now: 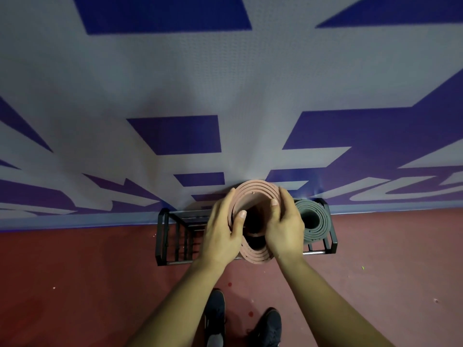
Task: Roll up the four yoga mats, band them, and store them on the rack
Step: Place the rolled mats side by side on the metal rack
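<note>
While the grey rolled mat (pixel 316 222) stands upright in the right end of the black rack (pixel 164 236), your left hand (pixel 220 235) and right hand (pixel 285 231) curl round the top of the pink rolled mat (pixel 253 192), upright at the rack's middle, thumbs hooked inside its core.

Both hands (pixel 221 231) (pixel 284 230) grip upright pink mat (pixel 253 194) over rack (pixel 165 236) | grey mat (pixel 314 219) at rack's right end
</note>
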Tool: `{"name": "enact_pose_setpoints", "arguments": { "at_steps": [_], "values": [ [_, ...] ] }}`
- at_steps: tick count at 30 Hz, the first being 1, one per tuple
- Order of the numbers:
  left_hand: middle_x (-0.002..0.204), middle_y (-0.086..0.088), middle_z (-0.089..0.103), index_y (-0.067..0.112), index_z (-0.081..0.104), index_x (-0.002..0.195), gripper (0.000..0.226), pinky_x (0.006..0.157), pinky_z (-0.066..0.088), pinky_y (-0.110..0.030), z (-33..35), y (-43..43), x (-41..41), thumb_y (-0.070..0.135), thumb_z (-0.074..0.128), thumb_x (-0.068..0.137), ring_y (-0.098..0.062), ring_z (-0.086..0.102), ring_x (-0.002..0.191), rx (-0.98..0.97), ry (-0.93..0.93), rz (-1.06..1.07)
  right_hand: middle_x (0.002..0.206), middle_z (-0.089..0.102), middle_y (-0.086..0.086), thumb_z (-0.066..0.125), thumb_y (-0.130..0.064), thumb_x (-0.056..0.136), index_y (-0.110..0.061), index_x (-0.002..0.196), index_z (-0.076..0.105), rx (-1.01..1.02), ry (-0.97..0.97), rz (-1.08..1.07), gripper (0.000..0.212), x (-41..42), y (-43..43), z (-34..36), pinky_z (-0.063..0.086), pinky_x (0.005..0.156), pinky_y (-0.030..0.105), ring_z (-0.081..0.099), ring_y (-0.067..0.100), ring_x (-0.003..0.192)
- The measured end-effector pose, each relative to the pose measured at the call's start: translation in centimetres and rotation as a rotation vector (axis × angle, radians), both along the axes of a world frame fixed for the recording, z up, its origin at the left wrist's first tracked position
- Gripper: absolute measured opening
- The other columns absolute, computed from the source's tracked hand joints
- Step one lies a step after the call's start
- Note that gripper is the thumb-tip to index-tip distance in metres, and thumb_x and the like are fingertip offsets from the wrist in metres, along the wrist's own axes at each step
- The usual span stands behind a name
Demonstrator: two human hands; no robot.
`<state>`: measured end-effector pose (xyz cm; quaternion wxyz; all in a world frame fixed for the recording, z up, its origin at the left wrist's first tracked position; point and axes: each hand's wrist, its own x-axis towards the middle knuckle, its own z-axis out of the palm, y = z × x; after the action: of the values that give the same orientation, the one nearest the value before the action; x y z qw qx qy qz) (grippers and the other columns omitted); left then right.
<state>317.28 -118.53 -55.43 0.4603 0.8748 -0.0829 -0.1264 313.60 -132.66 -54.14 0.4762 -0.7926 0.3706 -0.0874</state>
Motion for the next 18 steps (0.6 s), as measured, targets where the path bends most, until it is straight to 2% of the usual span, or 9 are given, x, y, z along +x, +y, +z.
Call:
{"name": "enact_pose_setpoints", "arguments": {
  "at_steps": [4,5,9,13,16,18],
  "values": [
    [0.153,0.019,0.04,0.045,0.033,0.151,0.048,0.095,0.024,-0.002,1.7,-0.2,0.5,0.041,0.043,0.104,0.013,0.032,0.131,0.003,-0.052,-0.049,0.149,0.055,-0.002,0.044,-0.035,0.108,-0.027,0.152,0.045,0.007,-0.006,-0.061,0.045,-0.1,0.0,1.4,0.038,0.105,0.03,0.05,0.021,0.136],
    [0.153,0.02,0.04,0.044,0.033,0.151,0.048,0.094,0.022,0.0,2.0,-0.2,0.4,0.042,0.042,0.104,0.014,0.031,0.13,0.001,-0.058,-0.061,0.15,0.054,-0.003,0.043,-0.036,0.108,-0.028,0.153,0.044,0.006,-0.007,-0.071,0.045,-0.3,0.0,1.7,0.039,0.107,0.032,0.05,0.021,0.137],
    [0.153,0.017,0.042,0.042,0.035,0.152,0.049,0.101,0.031,-0.015,2.2,-0.5,0.0,0.042,0.042,0.104,-0.001,0.039,0.138,-0.003,-0.059,-0.075,0.151,0.052,-0.001,0.043,-0.036,0.108,-0.028,0.154,0.042,-0.004,-0.008,-0.091,0.047,-0.9,-0.2,2.0,0.039,0.11,0.036,0.049,0.022,0.139],
    [0.154,0.016,0.041,0.04,0.035,0.153,0.049,0.099,0.029,-0.009,1.9,-0.7,0.2,0.042,0.042,0.104,-0.004,0.038,0.139,0.004,-0.059,-0.054,0.15,0.053,-0.001,0.043,-0.036,0.108,-0.028,0.154,0.042,0.003,-0.007,-0.102,0.046,-0.7,-0.1,1.8,0.039,0.11,0.036,0.048,0.022,0.139],
    [0.156,0.013,0.04,0.039,0.033,0.154,0.05,0.103,0.034,-0.022,1.5,-0.5,0.1,0.041,0.043,0.105,-0.009,0.039,0.141,0.007,-0.044,-0.047,0.149,0.054,0.0,0.042,-0.037,0.108,-0.029,0.153,0.043,0.004,0.005,-0.098,0.046,-0.7,0.1,1.6,0.039,0.107,0.036,0.049,0.023,0.137],
    [0.156,0.011,0.04,0.038,0.033,0.154,0.051,0.103,0.035,-0.025,1.1,-0.5,0.1,0.042,0.042,0.104,-0.012,0.04,0.141,0.009,-0.038,-0.041,0.148,0.054,0.0,0.042,-0.037,0.108,-0.029,0.152,0.044,0.006,0.012,-0.092,0.045,-0.6,0.3,1.4,0.04,0.106,0.035,0.05,0.023,0.136]
  ]
}}
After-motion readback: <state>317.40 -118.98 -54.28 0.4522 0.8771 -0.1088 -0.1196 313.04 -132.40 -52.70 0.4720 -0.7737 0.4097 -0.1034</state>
